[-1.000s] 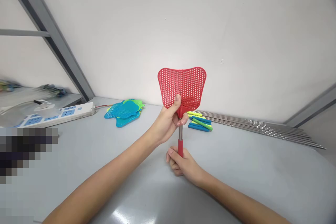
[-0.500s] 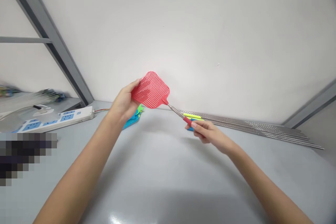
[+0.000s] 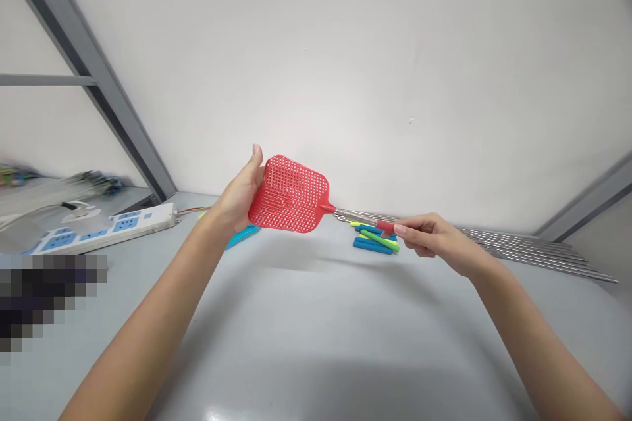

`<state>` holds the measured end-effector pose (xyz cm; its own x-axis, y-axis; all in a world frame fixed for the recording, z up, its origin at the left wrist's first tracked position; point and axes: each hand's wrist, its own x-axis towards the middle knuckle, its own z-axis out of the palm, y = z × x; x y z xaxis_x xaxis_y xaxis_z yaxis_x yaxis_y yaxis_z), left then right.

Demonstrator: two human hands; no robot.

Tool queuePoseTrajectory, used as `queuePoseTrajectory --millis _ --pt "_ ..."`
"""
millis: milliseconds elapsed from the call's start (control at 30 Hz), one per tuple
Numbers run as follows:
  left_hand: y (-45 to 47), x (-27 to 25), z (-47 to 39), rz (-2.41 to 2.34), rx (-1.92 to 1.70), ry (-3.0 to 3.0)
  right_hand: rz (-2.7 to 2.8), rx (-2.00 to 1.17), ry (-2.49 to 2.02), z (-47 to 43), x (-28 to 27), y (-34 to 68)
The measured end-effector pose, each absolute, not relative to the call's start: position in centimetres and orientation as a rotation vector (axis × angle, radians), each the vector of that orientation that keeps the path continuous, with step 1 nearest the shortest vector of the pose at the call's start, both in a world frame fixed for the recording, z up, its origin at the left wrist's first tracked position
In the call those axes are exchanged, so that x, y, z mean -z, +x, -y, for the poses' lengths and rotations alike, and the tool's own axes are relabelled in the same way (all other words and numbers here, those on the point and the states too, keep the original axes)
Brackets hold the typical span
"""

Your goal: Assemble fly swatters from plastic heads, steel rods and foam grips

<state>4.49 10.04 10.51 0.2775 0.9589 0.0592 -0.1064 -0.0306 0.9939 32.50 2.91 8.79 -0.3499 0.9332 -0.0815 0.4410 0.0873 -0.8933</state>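
Observation:
A red fly swatter (image 3: 291, 194) is held up above the table, its perforated head to the left and its short metal shaft and red grip pointing right. My left hand (image 3: 241, 194) holds the head at its left edge; the thumb points up and the fingers are mostly hidden behind the mesh. At the other end, my right hand (image 3: 427, 237) pinches the red grip between thumb and fingers. Below the shaft lie several blue, green and yellow tubes (image 3: 372, 247). Partly covered by my left hand and the swatter head is a blue perforated piece (image 3: 241, 235).
Long thin metal rods (image 3: 548, 253) lie along the wall at the right. A white power strip (image 3: 111, 227) with blue sockets sits at the left beside a grey metal frame post (image 3: 118, 99). The grey table (image 3: 316, 329) meets a white wall behind.
The swatter has tipped flatter, its head lower and turned more toward me. My right hand has moved right with the grip, uncovering the coloured tubes. My left thumb has lifted.

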Motion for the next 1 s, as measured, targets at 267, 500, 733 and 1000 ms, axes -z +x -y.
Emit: queuePoseTrajectory --millis 267,500,733,1000 --pt "5.7 -8.5 -10.0 -1.038 -0.992 1.334 1.807 -1.188 -1.379 -3.6 -7.8 33.3" --pt "5.7 -8.0 -10.4 -0.997 -0.986 1.275 1.813 -1.2 -1.389 -4.0 -7.6 33.5" --pt "5.4 -8.5 -10.2 -1.013 -0.994 1.362 1.875 -1.157 -1.435 -3.7 -8.3 33.2" --pt "5.5 -8.6 -10.1 -0.999 -1.008 1.505 1.931 -0.936 -1.54 -3.2 -9.3 34.5"
